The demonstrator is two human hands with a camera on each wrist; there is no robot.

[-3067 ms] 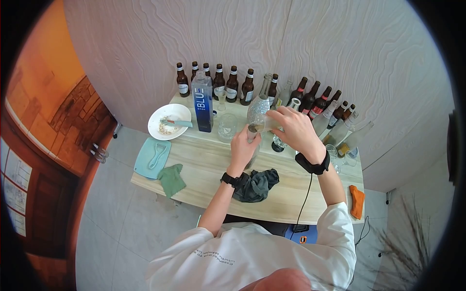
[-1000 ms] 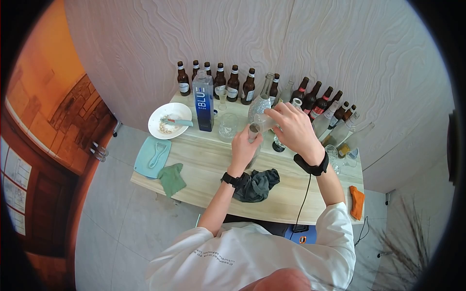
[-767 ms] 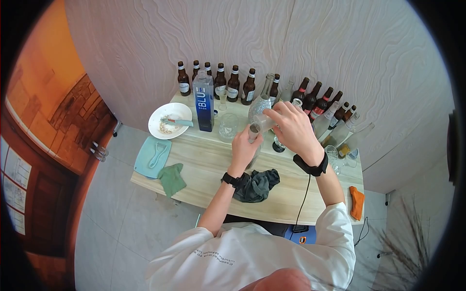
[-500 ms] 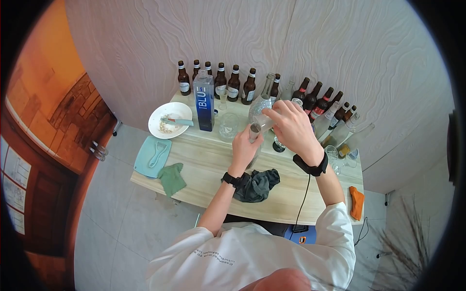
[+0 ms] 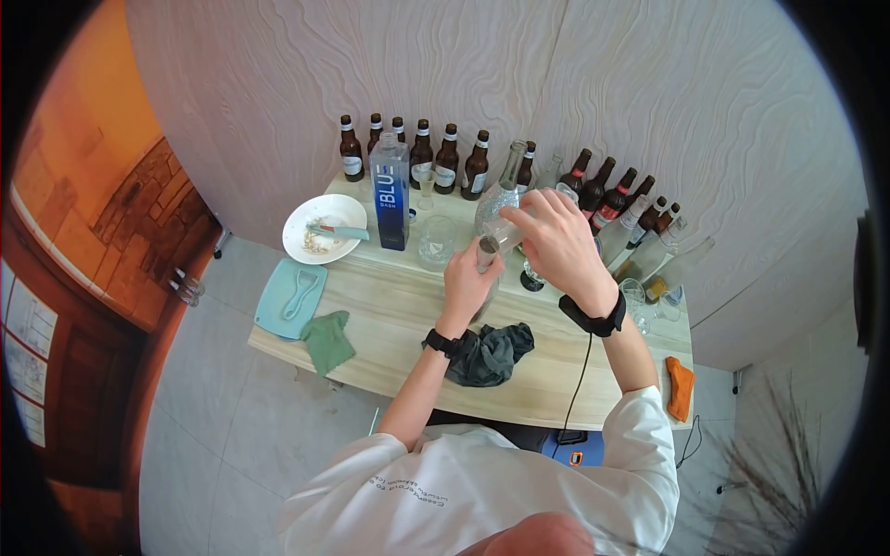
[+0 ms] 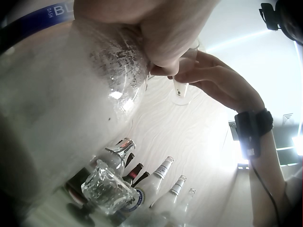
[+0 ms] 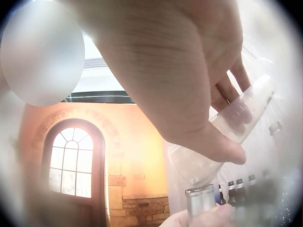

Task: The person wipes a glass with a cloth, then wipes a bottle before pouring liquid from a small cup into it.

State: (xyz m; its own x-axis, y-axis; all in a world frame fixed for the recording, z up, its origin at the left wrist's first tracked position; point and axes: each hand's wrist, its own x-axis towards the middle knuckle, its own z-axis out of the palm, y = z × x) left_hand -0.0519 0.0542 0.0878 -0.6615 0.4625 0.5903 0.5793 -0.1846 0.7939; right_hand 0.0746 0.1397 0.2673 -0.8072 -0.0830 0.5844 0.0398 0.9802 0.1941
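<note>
My left hand [image 5: 465, 287] grips the neck of a clear glass bottle [image 5: 487, 246] that stands over the table near its middle. In the left wrist view the bottle's wide body [image 6: 71, 109] fills the left side, with bubbles and a cloudy film below the neck. Between thumb and fingers, my right hand [image 5: 561, 241] pinches a clear cup [image 5: 503, 232]. The cup is tilted, its lower rim right at the bottle's mouth [image 7: 201, 191] in the right wrist view. A few small specks show inside the cup [image 6: 182, 90].
Behind the hands stand several brown bottles [image 5: 445, 167], a blue-labelled bottle [image 5: 390, 199] and a glittery bottle [image 5: 510, 171]. A crystal glass [image 5: 436, 243], a plate [image 5: 295, 243] with a knife, a cutting board [image 5: 275, 310] with a peeler, and dark [image 5: 491, 357], green [image 5: 327, 343] and orange cloths [image 5: 680, 389] lie around.
Both hands keep almost the same pose, with the cup tipped at the bottle's mouth throughout. The head view has shifted very slightly.
</note>
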